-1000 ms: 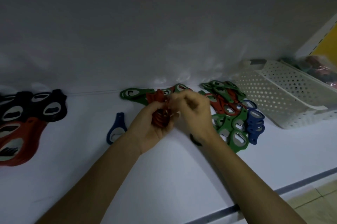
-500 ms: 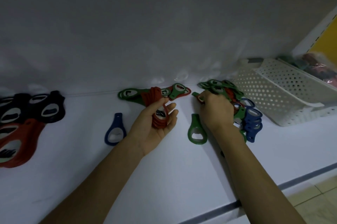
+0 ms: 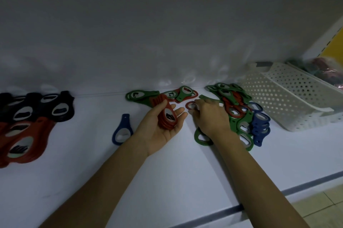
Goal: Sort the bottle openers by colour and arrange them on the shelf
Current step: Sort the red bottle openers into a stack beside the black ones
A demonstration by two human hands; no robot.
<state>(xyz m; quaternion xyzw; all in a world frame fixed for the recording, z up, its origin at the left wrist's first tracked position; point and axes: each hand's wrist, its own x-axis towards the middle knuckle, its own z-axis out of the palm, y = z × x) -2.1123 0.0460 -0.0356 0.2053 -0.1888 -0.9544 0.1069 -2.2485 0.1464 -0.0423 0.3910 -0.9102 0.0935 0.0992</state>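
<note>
Stack of red plastic bottle openers (image 3: 168,119): lies in the upturned left hand (image 3: 159,131), the thumb clamping it against nearly straight fingers (image 3: 181,113), evidently to gather one colour. At its 2 o'clock a single red ring-headed opener (image 3: 187,106) lies on the white shelf (image 3: 185,172), pinched by the bent fingers of the right hand (image 3: 211,119). The mixed green, red and blue pile (image 3: 241,116) is at 3 o'clock. The sorted black group (image 3: 37,110) is at 9 o'clock.
</note>
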